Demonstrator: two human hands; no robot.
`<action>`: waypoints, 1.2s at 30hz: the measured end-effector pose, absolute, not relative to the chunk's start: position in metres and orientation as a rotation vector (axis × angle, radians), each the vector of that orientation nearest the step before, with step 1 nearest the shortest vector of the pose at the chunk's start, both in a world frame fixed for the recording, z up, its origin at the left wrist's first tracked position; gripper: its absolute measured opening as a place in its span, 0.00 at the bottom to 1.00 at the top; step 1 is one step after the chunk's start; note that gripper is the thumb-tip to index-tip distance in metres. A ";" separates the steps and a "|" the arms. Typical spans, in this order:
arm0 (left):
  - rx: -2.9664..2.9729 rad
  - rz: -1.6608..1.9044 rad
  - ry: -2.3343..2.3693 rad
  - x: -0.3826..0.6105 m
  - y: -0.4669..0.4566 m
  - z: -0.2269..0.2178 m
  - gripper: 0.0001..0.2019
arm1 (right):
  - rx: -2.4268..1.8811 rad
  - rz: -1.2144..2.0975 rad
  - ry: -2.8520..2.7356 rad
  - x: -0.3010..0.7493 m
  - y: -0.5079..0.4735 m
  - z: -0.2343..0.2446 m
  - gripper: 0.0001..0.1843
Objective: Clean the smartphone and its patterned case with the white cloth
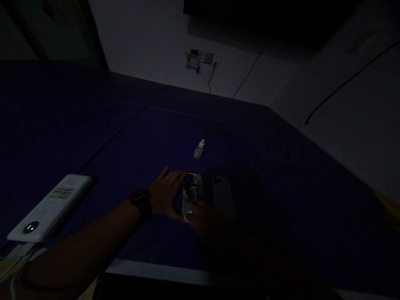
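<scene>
Left hand (167, 193) flat beside a patterned phone case (193, 189); right hand (208, 221) touches its near end

A dark blue table (93, 125), crossed by thin seam lines, fills most of the dim view. A small white dropper bottle (199, 149) stands upright near its middle. Well apart, at the left edge, a white power bank (53, 206) lies flat, with a green light glowing at its near end (its printed label is too dim to read). A wall socket (200, 58) sits on the white wall (140, 37), and a thin cable (210, 79) hangs from it.
</scene>
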State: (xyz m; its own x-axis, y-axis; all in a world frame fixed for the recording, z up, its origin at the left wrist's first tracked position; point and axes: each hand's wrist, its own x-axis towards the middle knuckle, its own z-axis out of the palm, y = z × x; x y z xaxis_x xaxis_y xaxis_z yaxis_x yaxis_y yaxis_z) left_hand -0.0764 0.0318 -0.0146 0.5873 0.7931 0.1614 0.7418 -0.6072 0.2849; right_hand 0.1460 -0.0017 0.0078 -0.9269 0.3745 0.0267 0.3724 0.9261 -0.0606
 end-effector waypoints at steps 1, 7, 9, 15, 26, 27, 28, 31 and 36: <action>2.630 0.408 1.286 -0.077 0.032 -0.015 0.66 | -0.610 0.097 -3.040 0.152 -0.003 0.008 0.09; 2.618 0.405 1.274 -0.076 0.032 -0.014 0.66 | -0.823 0.125 -2.960 0.182 -0.006 0.008 0.11; 2.621 0.394 1.286 -0.076 0.032 -0.015 0.67 | -0.808 0.158 -2.984 0.175 -0.007 0.007 0.09; 2.661 0.367 1.290 -0.078 0.033 -0.024 0.69 | -0.825 0.364 -2.903 0.160 0.000 0.014 0.06; 2.574 0.366 1.327 -0.075 0.025 0.015 0.62 | -1.056 0.463 -2.126 0.213 0.063 0.023 0.16; 2.517 0.378 1.479 -0.071 0.023 0.023 0.56 | -1.059 0.480 -2.090 0.213 0.065 0.021 0.16; 2.444 0.345 1.650 -0.067 0.022 0.031 0.47 | -1.060 0.493 -2.068 0.213 0.066 0.018 0.16; 2.188 0.071 1.923 -0.052 0.023 0.052 0.31 | -1.041 0.505 -2.070 0.211 0.067 0.012 0.13; 1.996 -0.214 2.018 -0.031 0.044 0.066 0.30 | -1.022 0.439 -2.109 0.213 0.068 0.004 0.10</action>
State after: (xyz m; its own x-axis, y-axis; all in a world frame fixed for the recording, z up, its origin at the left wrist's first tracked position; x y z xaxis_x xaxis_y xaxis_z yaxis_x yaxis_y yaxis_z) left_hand -0.0310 0.0442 0.0656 0.0054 0.9510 -0.3093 0.9947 0.0267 0.0994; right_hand 0.2132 0.0678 0.0042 -0.4093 0.7809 0.4719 0.5280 0.6245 -0.5755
